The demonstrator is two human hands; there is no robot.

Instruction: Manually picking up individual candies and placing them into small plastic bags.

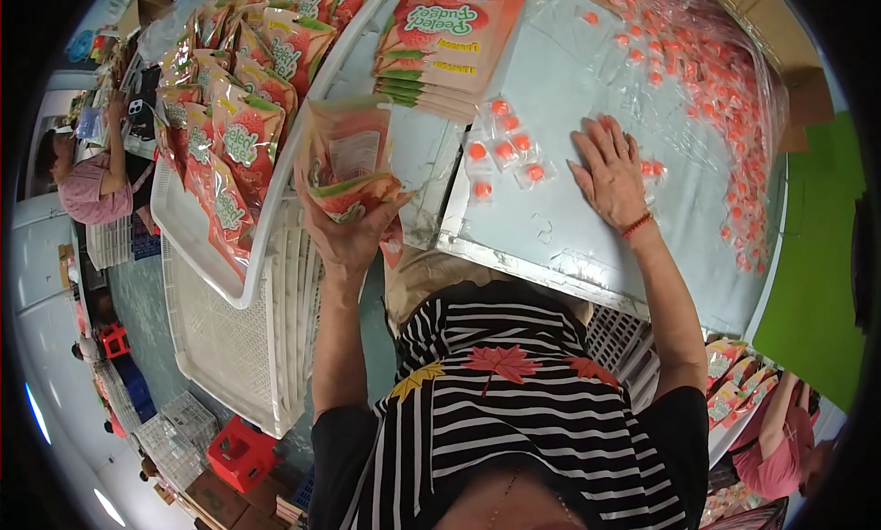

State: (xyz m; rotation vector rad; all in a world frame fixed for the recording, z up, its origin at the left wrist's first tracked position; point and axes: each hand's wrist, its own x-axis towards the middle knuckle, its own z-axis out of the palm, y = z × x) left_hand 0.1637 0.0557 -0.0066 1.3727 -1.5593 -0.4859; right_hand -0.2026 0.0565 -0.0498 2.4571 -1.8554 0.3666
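My left hand [349, 232] grips an open pink pouch [353, 154], its mouth spread so that the inside shows. My right hand [607, 174] lies on the pale table [560, 227] with the fingers stretched out and a red bracelet at the wrist. Under and beside its outer edge are a couple of wrapped red candies [652, 168]. A small group of clear-wrapped red candies [505, 151] lies to the left of that hand, between it and the pouch.
Flat pouches [450, 48] are stacked at the table's far left. A white tray [248, 296] of filled pouches [240, 135] rests on stacked crates [220, 346] at left. Many candies [707, 80] spill from a clear bag at far right. Other people [96, 190] work nearby.
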